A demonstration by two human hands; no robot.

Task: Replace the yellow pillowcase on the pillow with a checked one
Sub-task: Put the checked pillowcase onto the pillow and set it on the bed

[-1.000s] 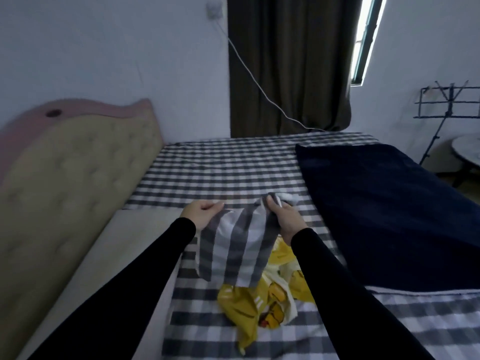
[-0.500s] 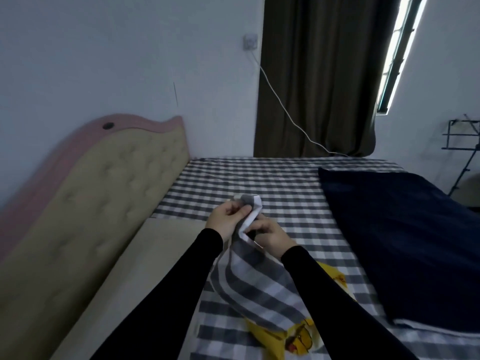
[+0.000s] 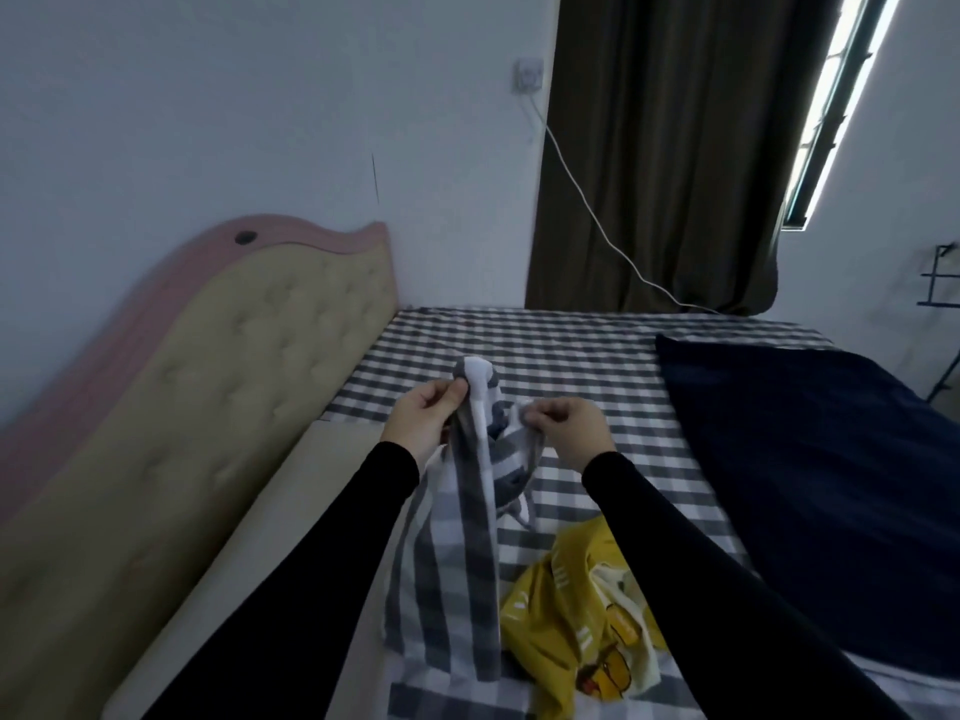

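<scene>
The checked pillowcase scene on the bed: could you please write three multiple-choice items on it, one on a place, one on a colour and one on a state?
1. Where does the yellow pillowcase lie?
A. On the bed, below the right forearm
B. On the headboard
C. On the dark blue blanket

2. What colours is the checked pillowcase?
A. Red and white
B. Grey and white
C. Green and black

3. How is the checked pillowcase held?
A. Lying untouched
B. By one hand only
C. Pinched by both hands

Answers: 1 A, it sits crumpled on the checked sheet. 2 B, grey and white checks show. 3 C, the left hand and right hand both pinch its top.
</scene>
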